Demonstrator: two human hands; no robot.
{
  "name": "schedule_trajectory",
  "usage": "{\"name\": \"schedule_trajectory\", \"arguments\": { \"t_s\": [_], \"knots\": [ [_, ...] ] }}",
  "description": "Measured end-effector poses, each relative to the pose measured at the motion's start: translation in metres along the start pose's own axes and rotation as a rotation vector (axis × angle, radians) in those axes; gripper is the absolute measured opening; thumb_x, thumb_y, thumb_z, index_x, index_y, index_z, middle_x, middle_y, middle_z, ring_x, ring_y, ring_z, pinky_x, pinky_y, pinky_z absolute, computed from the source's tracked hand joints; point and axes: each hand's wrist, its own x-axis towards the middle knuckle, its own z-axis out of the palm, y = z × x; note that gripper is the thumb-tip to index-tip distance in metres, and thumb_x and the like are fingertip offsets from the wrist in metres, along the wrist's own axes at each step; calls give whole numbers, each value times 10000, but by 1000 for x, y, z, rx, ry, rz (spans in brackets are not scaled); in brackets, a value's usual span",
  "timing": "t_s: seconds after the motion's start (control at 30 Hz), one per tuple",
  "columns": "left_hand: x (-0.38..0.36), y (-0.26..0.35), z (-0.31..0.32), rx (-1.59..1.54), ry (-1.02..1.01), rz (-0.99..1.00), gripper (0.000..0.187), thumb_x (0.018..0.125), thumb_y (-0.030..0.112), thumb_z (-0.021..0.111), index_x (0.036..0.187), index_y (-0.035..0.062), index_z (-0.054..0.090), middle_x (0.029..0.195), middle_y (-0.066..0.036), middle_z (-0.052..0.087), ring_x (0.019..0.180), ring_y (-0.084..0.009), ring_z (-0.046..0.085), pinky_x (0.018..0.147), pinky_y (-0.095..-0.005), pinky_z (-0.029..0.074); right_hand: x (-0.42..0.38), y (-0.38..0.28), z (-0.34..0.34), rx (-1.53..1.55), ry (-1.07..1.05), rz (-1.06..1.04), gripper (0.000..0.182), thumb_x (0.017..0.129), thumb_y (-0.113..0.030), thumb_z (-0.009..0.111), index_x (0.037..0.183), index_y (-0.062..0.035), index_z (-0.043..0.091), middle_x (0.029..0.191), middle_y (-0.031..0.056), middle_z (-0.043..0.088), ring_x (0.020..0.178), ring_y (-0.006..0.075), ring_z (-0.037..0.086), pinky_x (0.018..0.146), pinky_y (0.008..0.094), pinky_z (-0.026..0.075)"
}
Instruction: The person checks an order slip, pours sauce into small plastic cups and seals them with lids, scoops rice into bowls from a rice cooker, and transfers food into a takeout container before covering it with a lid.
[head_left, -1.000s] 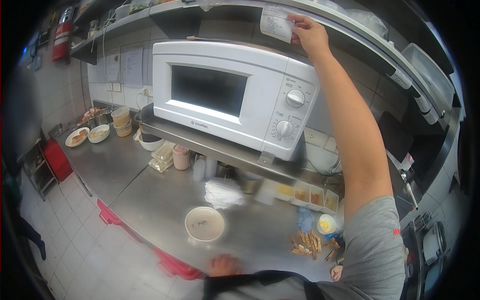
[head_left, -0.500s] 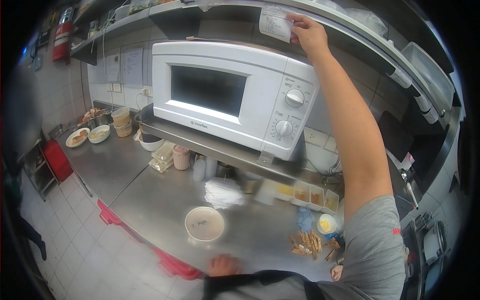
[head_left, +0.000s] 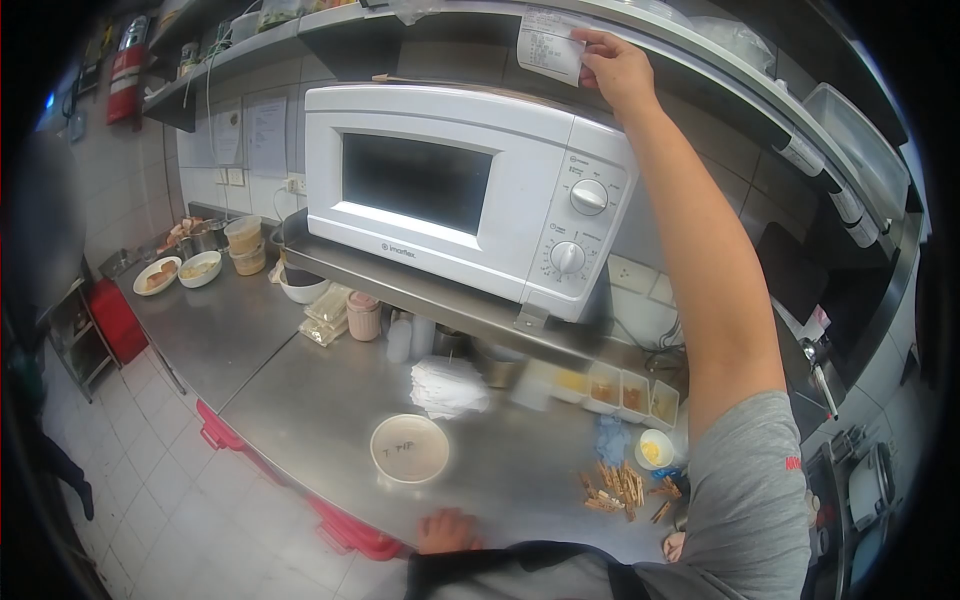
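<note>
My right hand (head_left: 617, 68) is raised above the microwave (head_left: 450, 190), its thumb and fingers pinching the edge of a printed paper slip (head_left: 548, 46) at the shelf's front edge. My left hand (head_left: 449, 531) rests at the steel table's front edge, fingers apart, with nothing seen in it. Just beyond it stands a round lidded tub (head_left: 410, 448) with handwriting on top. A stack of white papers (head_left: 447, 387) lies behind the tub. Clothespins (head_left: 622, 488) are piled to the right, near a small bowl of yellow food (head_left: 655, 449).
An overhead shelf (head_left: 420, 22) runs above the microwave. Small condiment containers (head_left: 603, 384) line the table's back right. Two oval dishes (head_left: 199, 268) and stacked tubs (head_left: 245, 245) stand at the left. Red bins (head_left: 350, 530) show under the front edge. A blurred person is at far left.
</note>
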Motion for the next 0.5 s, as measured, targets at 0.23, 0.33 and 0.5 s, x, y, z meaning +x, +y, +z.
{"name": "schedule_trajectory", "arguments": {
  "t_s": [0.23, 0.33, 0.5],
  "knots": [
    [1, 1, 0, 9, 10, 3, 436, 703, 402, 649, 1064, 161, 603, 1187, -91, 515, 1158, -286, 440, 937, -531, 322, 1, 2, 0, 9, -1, 3, 372, 753, 41, 541, 1041, -138, 695, 834, 27, 619, 633, 94, 591, 621, 230, 534],
    [1, 0, 0, 6, 19, 8, 432, 698, 394, 648, 1058, 160, 604, 1178, -91, 518, 1150, -281, 446, 937, -528, 322, 2, 2, 0, -7, 15, -1, 363, 750, 33, 555, 1036, -141, 697, 835, 20, 632, 623, 91, 589, 601, 234, 524],
    [7, 10, -14, 44, -134, -52, 447, 703, 358, 670, 1086, 137, 604, 1184, -100, 521, 1171, -306, 443, 962, -507, 306, -10, -9, -6, -211, 241, -332, 241, 791, -3, 546, 969, -89, 684, 876, 90, 625, 751, 180, 591, 674, 276, 485]
  ]
}}
